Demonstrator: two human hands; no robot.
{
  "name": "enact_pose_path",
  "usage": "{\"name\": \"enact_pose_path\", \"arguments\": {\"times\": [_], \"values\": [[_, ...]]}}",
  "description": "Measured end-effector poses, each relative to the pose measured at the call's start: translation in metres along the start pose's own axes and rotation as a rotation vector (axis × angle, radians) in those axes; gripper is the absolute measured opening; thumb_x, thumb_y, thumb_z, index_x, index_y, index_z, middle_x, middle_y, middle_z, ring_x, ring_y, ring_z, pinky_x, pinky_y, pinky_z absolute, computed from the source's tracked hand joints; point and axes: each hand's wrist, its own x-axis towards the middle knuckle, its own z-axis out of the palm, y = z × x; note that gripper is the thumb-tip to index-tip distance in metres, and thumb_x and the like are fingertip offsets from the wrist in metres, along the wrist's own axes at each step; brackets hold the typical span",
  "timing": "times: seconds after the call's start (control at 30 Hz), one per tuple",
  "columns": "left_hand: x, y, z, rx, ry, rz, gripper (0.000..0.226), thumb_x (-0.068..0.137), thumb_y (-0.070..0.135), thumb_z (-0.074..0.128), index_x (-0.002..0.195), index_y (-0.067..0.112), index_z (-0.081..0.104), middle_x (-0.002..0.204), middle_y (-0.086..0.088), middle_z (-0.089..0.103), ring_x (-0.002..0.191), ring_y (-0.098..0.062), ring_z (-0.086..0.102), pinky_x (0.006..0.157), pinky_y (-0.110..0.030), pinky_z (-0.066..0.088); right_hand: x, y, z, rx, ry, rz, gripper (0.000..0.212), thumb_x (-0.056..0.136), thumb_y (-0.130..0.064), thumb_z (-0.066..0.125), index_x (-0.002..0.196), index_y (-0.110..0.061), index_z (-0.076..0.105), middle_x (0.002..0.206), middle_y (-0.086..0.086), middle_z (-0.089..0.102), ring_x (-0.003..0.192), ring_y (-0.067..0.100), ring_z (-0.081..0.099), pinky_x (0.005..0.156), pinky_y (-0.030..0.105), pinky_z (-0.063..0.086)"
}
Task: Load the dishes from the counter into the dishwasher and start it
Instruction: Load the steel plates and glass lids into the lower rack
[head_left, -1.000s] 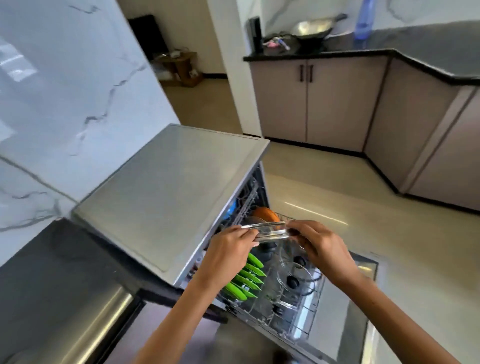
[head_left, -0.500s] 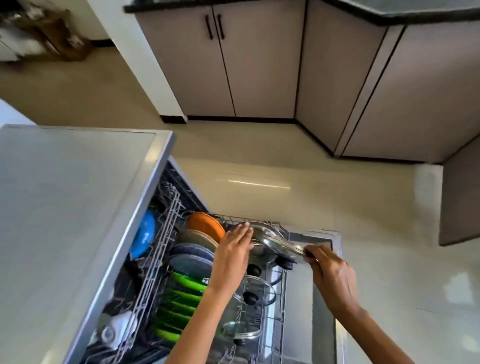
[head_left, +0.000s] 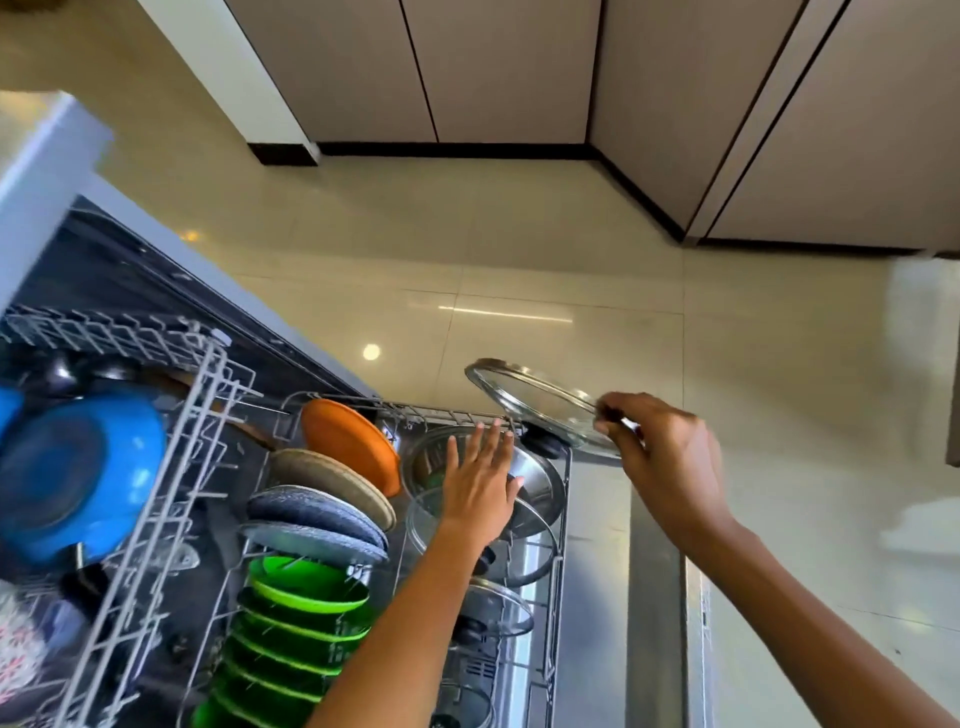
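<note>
Right hand: grip closed on the near rim of a glass lid, thumb and fingertips pinching the steel-banded edge. Lid held in the air, tilted, with its black knob pointing down and toward the rack.

Left hand: fingers straight and spread, holding nothing, lying flat against a steel lid already standing in the lower rack. It looks to be steadying or pushing that lid aside, though contact is partly hidden by the hand itself.

Key relation: the free slot lies below the right grip and toward the left hand, at the far end of the rack's lid row. The held lid hangs just above the rack's far rim, half over the rack and half over the floor. Its plane runs away from the grip and toward the rack corner, so it likely needs to be turned on edge and lowered, knob first, behind the steel lid. The right hand carries the load; the left is nearer the slot.

More glass lids stand nearer the person in the same row. Beyond the left hand stand an orange plate, a beige plate, grey plates and green plates. A blue bowl sits in the upper rack.

No brand, label or writing legible anywhere; motion blur at the left edge.
</note>
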Motion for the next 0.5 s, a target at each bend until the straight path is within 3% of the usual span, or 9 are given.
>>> {"name": "enact_pose_path", "arguments": {"times": [0.1, 0.2, 0.33, 0.4, 0.5], "values": [[0.014, 0.001, 0.006, -0.034, 0.038, -0.020, 0.059, 0.102, 0.044, 0.024, 0.152, 0.020, 0.004, 0.158, -0.004, -0.010, 0.145, -0.023, -0.010, 0.114, -0.047, -0.009, 0.018, 0.008, 0.005, 0.005, -0.067, -0.006, 0.010, 0.084, -0.017, 0.068, 0.093, -0.022, 0.069, 0.085, -0.006, 0.070, 0.067, 0.024, 0.063, 0.056, 0.031, 0.048], [0.011, 0.003, 0.009, -0.128, 0.121, -0.029, 0.053, 0.102, 0.038, 0.031, 0.150, 0.019, 0.021, 0.159, -0.003, 0.011, 0.146, -0.024, 0.002, 0.116, -0.046, 0.000, 0.032, 0.011, 0.007, 0.013, -0.123, -0.004, 0.010, 0.084, -0.021, 0.069, 0.094, -0.022, 0.070, 0.088, -0.006, 0.071, 0.070, 0.023, 0.063, 0.059, 0.028, 0.044], [-0.013, 0.006, 0.021, -0.180, 0.239, -0.031, 0.047, 0.096, 0.036, 0.037, 0.138, 0.017, 0.047, 0.145, -0.007, 0.044, 0.137, -0.028, 0.035, 0.109, -0.052, 0.029, 0.054, 0.011, 0.011, 0.053, -0.206, 0.023, 0.016, 0.084, -0.024, 0.069, 0.100, -0.020, 0.071, 0.093, -0.003, 0.073, 0.085, 0.026, 0.066, 0.069, 0.032, 0.050], [-0.024, 0.007, 0.029, -0.204, 0.273, -0.027, 0.048, 0.094, 0.035, 0.034, 0.135, 0.016, 0.051, 0.142, -0.006, 0.048, 0.134, -0.028, 0.040, 0.105, -0.052, 0.036, 0.068, 0.011, 0.018, 0.058, -0.277, 0.030, 0.019, 0.084, -0.026, 0.069, 0.101, -0.019, 0.070, 0.095, -0.001, 0.073, 0.092, 0.025, 0.066, 0.075, 0.035, 0.052], [-0.032, 0.008, 0.035, -0.183, 0.289, -0.021, 0.049, 0.093, 0.034, 0.033, 0.137, 0.018, 0.050, 0.145, -0.004, 0.044, 0.137, -0.027, 0.035, 0.109, -0.049, 0.033, 0.090, 0.009, 0.034, 0.060, -0.403, 0.039, 0.020, 0.084, -0.029, 0.068, 0.101, -0.018, 0.070, 0.094, 0.002, 0.072, 0.092, 0.025, 0.064, 0.076, 0.033, 0.051]]}}
